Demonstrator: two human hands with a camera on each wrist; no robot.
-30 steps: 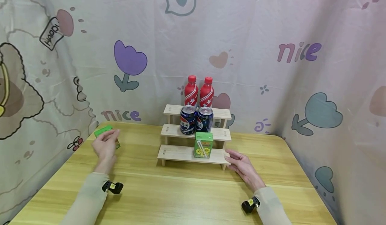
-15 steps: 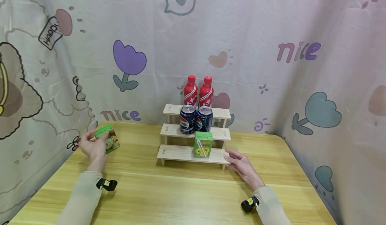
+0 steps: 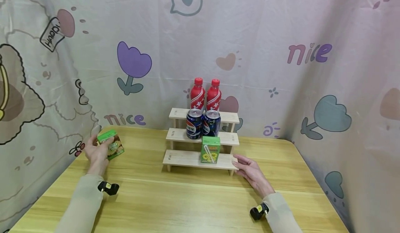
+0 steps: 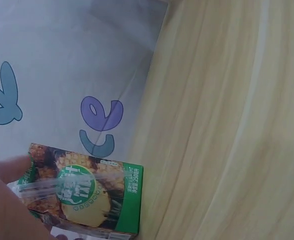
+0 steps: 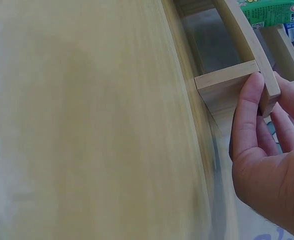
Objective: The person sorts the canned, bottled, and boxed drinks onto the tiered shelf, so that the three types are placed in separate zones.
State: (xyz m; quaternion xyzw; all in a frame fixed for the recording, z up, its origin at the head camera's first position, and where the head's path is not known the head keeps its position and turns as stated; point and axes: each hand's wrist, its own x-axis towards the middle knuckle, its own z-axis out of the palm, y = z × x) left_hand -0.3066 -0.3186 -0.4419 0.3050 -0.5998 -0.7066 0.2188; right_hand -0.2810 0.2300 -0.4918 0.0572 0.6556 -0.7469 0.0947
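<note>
At the table's far left, a green juice box (image 3: 116, 149) with a pineapple picture stands at an angle. My left hand (image 3: 96, 155) holds it from the left, the thumb across its front. In the left wrist view, the pineapple side of the juice box (image 4: 94, 192) faces the camera, and part of the hand is cut off. My right hand (image 3: 253, 177) pinches the right end of the lowest step of a three-step wooden shelf (image 3: 181, 159). Its thumb and fingers lie on either side of the board (image 5: 264, 65) in the right wrist view.
On the lowest step stands another green juice box (image 3: 210, 150). Two blue cola cans (image 3: 194, 124) are on the middle step. Two red bottles (image 3: 214, 94) stand on the top one. A printed curtain (image 3: 250, 24) closes off the wooden table (image 3: 175, 201) behind and at both sides.
My left hand has moved left, from in front of the pineapple juice box to its left side, and now holds it. The right hand stays at the shelf's end.
</note>
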